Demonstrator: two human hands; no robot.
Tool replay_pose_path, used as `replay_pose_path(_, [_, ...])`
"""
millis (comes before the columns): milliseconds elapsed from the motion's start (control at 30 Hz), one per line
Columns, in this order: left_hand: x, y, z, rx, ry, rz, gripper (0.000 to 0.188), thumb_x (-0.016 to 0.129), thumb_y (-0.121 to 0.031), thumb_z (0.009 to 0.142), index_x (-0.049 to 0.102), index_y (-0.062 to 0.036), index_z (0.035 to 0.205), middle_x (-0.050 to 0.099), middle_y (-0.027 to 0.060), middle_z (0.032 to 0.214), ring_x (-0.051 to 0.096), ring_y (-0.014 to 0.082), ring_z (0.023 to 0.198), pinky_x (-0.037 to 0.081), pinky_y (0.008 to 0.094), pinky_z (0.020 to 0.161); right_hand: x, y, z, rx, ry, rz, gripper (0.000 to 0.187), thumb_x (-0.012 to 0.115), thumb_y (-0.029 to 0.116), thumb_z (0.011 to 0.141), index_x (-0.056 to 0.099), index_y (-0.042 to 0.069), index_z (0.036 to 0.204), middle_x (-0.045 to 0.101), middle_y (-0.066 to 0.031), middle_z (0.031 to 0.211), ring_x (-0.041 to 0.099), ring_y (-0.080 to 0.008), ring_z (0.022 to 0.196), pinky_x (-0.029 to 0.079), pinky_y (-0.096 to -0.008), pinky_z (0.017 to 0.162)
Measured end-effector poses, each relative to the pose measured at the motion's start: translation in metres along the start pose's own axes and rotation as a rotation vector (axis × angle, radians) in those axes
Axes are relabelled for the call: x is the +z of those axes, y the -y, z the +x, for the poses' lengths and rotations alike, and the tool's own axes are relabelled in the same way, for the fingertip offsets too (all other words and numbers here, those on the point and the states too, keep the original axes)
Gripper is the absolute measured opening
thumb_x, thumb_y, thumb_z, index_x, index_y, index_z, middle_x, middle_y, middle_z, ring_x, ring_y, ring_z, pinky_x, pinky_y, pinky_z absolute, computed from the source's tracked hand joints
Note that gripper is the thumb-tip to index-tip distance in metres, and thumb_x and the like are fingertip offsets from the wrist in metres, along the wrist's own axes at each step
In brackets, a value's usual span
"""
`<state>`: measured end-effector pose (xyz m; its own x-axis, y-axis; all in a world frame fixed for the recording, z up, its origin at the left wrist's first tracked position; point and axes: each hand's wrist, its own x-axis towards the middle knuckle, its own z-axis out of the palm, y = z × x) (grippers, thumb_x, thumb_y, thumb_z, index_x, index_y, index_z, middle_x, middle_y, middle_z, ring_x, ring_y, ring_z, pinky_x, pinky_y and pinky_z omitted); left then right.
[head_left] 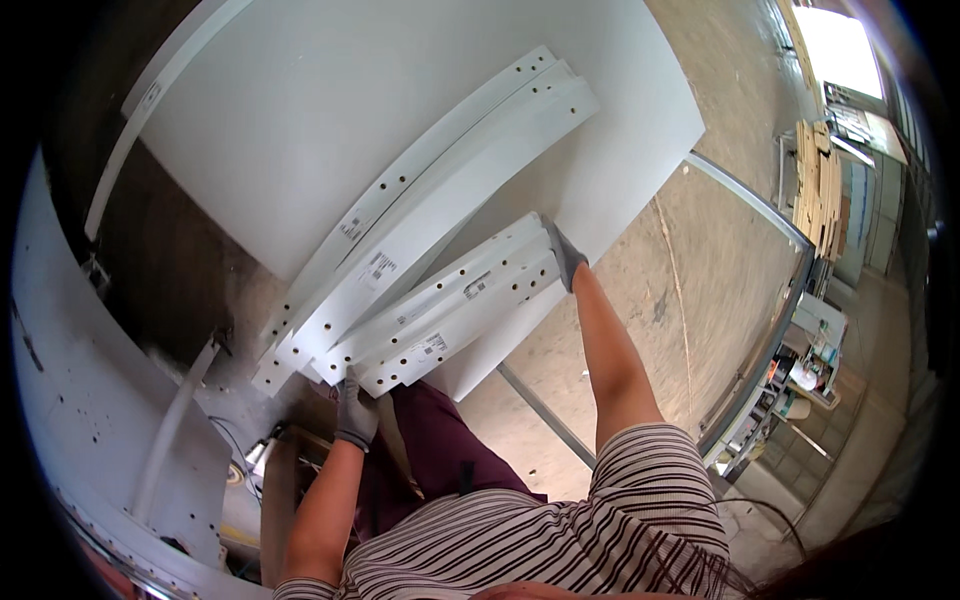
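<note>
This is a furniture or panel workshop, a working floor rather than a home. A large white laminated board (300, 110) fills the upper middle of the frame, with long white pre-drilled panel strips bearing small stickers (430, 210) stacked across it. The bare, scuffed concrete floor (690, 270) spreads to the right. At the upper right, pale cut wooden boards (818, 185) stand stacked on edge near a bright window (840, 50). More white drilled panels (90, 400) lean at the left edge, and cluttered shelves (800, 370) sit at the right.
</note>
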<state>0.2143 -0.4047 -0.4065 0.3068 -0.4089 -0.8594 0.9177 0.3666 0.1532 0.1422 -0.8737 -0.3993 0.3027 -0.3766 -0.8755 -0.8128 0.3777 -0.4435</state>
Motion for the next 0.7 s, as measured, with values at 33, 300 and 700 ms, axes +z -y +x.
replay_pose_path(33, [-0.010, -0.006, -0.005, -0.004, 0.003, -0.025, 0.042, 0.055, -0.032, 0.093, 0.041, -0.0162, 0.129, 0.050, 0.0028, 0.125, 0.049, 0.0174, 0.116, 0.043, 0.0336, 0.096, 0.003, -0.021, 0.001, 0.054, -0.002, 0.083, 0.066, 0.033, 0.056, 0.091, 0.027, 0.019, 0.146, 0.029, -0.0033, 0.148, 0.029, -0.0252, 0.133, 0.023, -0.0386, 0.109])
replay_pose_path(300, [-0.047, -0.024, -0.045, 0.109, -0.139, -0.301, 0.041, 0.051, -0.043, 0.093, 0.049, -0.0142, 0.121, 0.053, 0.0045, 0.118, 0.051, 0.0229, 0.110, 0.046, 0.0403, 0.091, 0.064, -0.021, -0.075, 0.273, -0.070, -0.056, 0.060, 0.040, 0.054, 0.093, 0.037, 0.016, 0.139, 0.040, -0.0036, 0.140, 0.039, -0.0197, 0.124, 0.035, -0.0347, 0.101])
replay_pose_path(700, [-0.120, 0.144, 0.060, -1.380, 0.094, -3.711, 0.047, 0.036, -0.038, 0.093, 0.042, -0.0136, 0.134, 0.041, 0.0065, 0.139, 0.038, 0.0250, 0.127, 0.030, 0.0440, 0.106, 0.230, 0.043, -0.062, -0.112, 0.832, -1.680, 0.125, 0.086, 0.044, 0.047, 0.014, 0.020, 0.147, 0.033, -0.0137, 0.145, 0.037, -0.0318, 0.130, 0.034, -0.0429, 0.107])
